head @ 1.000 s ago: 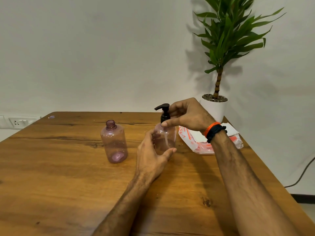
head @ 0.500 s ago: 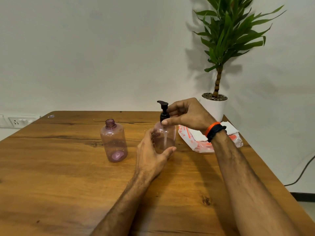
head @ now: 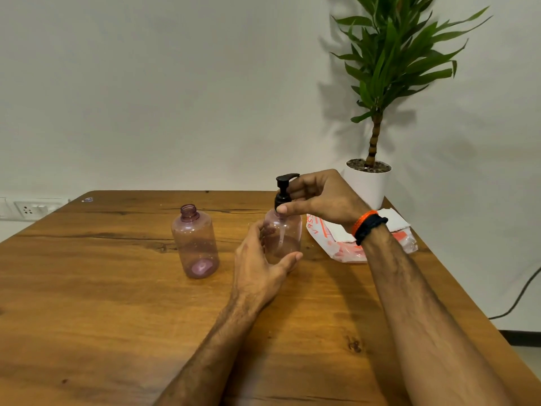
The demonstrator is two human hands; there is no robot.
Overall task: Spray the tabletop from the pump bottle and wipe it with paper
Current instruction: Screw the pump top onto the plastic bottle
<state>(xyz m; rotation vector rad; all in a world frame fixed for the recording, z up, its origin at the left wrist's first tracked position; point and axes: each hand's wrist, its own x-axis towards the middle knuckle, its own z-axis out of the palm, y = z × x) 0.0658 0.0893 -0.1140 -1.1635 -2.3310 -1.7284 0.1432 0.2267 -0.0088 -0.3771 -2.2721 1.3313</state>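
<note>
A clear pink pump bottle (head: 286,235) stands upright on the wooden tabletop (head: 117,312), a little liquid in its bottom. My left hand (head: 260,265) wraps around its body from the near left side. My right hand (head: 319,197) pinches the collar of the black pump head (head: 283,189), whose nozzle points right toward the fingers. A plastic pack of white paper (head: 389,227) lies flat behind my right wrist, partly hidden by it.
A second pink bottle (head: 195,244) without a cap stands to the left of the pump bottle. A potted plant (head: 369,180) in a white pot sits at the table's far right corner. A wall socket (head: 27,209) is at far left.
The pump head has turned under my right fingers: its nozzle pointed left a second ago and now points right. The bottle and my left hand have stayed in place.
</note>
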